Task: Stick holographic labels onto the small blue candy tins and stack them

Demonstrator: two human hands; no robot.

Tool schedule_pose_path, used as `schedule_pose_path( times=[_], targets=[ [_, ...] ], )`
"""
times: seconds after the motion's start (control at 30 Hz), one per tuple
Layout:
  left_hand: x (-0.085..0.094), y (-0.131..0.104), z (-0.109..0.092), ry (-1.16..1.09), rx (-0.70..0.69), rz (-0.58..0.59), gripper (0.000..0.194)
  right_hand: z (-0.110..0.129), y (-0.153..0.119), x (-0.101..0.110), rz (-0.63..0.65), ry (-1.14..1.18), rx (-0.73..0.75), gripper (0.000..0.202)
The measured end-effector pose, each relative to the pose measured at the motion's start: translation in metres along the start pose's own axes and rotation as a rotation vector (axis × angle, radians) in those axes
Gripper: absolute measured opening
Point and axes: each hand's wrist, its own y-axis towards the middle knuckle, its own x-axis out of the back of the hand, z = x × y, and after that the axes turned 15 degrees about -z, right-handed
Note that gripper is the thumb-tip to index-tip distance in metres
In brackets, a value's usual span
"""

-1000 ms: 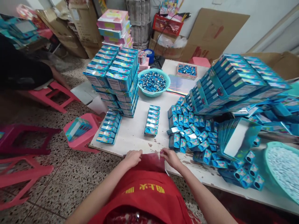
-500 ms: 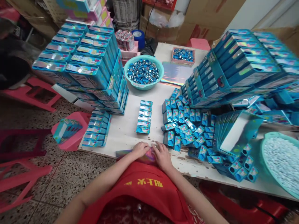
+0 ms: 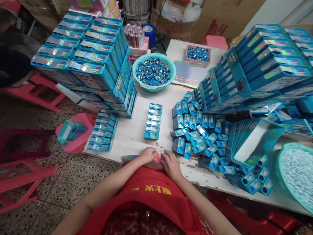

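A shiny holographic sheet [image 3: 156,162] lies at the table's near edge, against the red apron. My left hand [image 3: 148,155] rests on its upper part with the fingers curled together. Close by on the right, my right hand [image 3: 171,164] has its fingers bent and pressed at the sheet's edge. The fingertips of both hands nearly meet; whatever is between them is too small to tell. Beyond my hands stands a short column of blue tins [image 3: 153,121]. Many loose blue tins [image 3: 195,140] crowd the table to the right of my right hand.
Tall stacks of blue boxes rise at the left [image 3: 97,68] and right [image 3: 244,75]. Between them sits a turquoise basin [image 3: 154,88] of small round caps. A basin of pale pieces [image 3: 297,166] is at far right, a pink stool [image 3: 91,124] at left.
The view has shifted slightly, so the stacks and basins appear moved in the picture. Both hands stay at the sheet, with only small finger movement.
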Motion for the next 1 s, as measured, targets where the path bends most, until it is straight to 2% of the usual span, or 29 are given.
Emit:
schedule_pose_path(
  times=[0.1,0.2,0.33,0.4,0.5,0.6,0.67,0.73,0.87,1.0],
  targets=[
    [0.002,0.000,-0.001,0.008,0.006,0.005,0.031,0.001,0.011,0.000,-0.011,0.004,0.023,0.021],
    [0.002,0.001,-0.002,0.006,0.026,0.015,0.029,0.001,0.018,0.005,0.029,-0.061,0.047,0.015],
    [-0.001,0.003,-0.002,-0.005,0.062,0.007,0.027,0.005,0.026,0.027,0.156,-0.152,0.149,0.014],
    [-0.001,0.003,-0.002,0.000,0.080,-0.002,0.027,0.010,0.034,0.043,0.206,-0.120,0.135,0.013],
    [0.005,-0.005,-0.005,-0.102,0.062,-0.068,0.027,0.021,0.055,0.067,0.193,0.062,-0.081,0.011],
    [0.022,-0.019,-0.011,-0.609,0.033,-0.191,0.036,0.031,0.082,0.077,0.132,0.317,-0.379,0.014],
    [0.035,-0.028,-0.015,-0.925,0.066,-0.182,0.044,0.037,0.097,0.074,0.096,0.476,-0.541,0.018],
    [0.048,-0.032,-0.017,-1.008,0.136,-0.150,0.045,0.042,0.109,0.062,0.059,0.608,-0.677,0.022],
    [0.070,-0.023,-0.008,-0.862,0.226,-0.229,0.033,0.051,0.120,0.029,-0.037,0.765,-0.877,0.030],
    [0.094,-0.007,0.008,-0.482,0.185,-0.261,0.037,0.056,0.125,0.001,-0.147,0.650,-0.882,0.031]
  ],
)
